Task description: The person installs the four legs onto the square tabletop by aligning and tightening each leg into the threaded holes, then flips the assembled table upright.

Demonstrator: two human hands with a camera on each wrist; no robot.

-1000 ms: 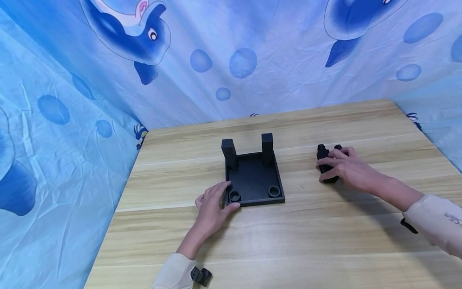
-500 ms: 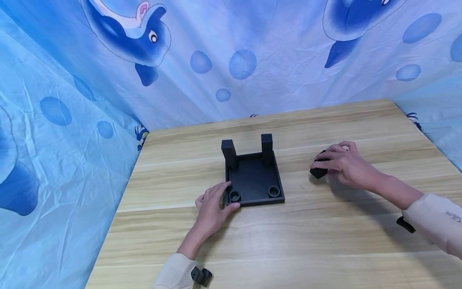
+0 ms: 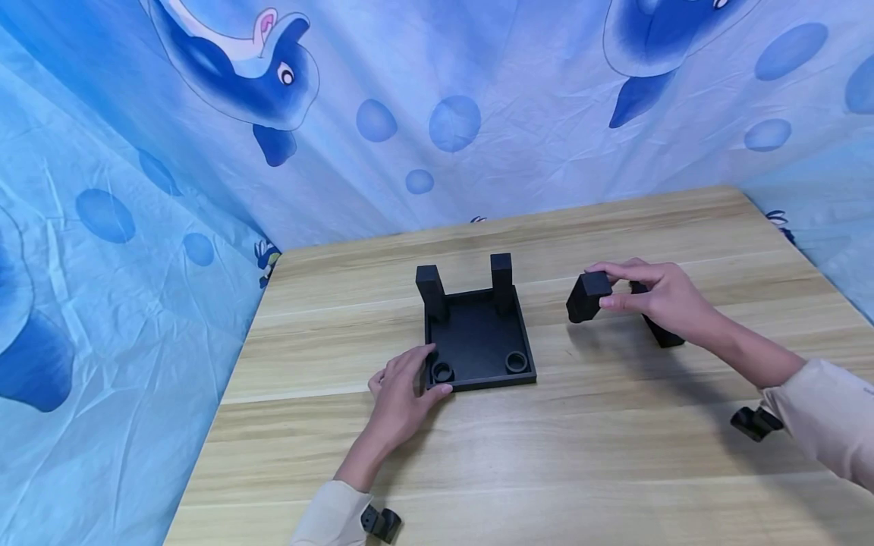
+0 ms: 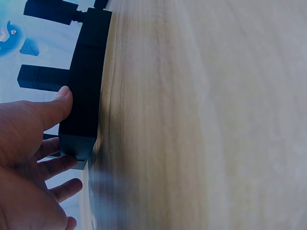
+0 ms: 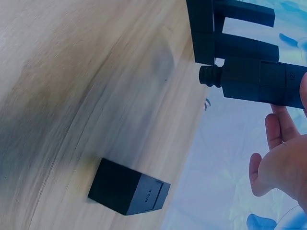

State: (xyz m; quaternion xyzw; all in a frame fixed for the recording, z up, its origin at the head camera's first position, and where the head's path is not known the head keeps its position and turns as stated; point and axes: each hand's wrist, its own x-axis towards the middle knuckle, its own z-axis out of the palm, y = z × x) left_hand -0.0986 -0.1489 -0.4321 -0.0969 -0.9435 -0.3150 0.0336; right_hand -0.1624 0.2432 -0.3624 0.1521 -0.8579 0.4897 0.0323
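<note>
A black square base (image 3: 478,341) with a raised rim lies on the wooden table. Two square legs (image 3: 432,294) stand up at its far corners, and round threaded sockets (image 3: 516,362) show at the near ones. My left hand (image 3: 399,394) holds the near left corner, thumb on the front face and fingers along the side. Right of the base, my right hand (image 3: 665,296) pinches a loose black leg (image 3: 587,296) by its flat end, off the table. Its threaded end (image 5: 210,75) points away from the palm and downward. Another loose leg (image 3: 661,327) lies below the right hand, partly hidden by it.
The wooden table (image 3: 519,455) reaches back to a blue curtain (image 3: 410,114) printed with dolphins, which also hangs along the left and right sides. Small black devices (image 3: 754,423) are worn at both wrists.
My right hand has picked up one of the two loose legs, moved it left and turned it threaded end down. The other leg stays on the table. The left hand has kept its place.
</note>
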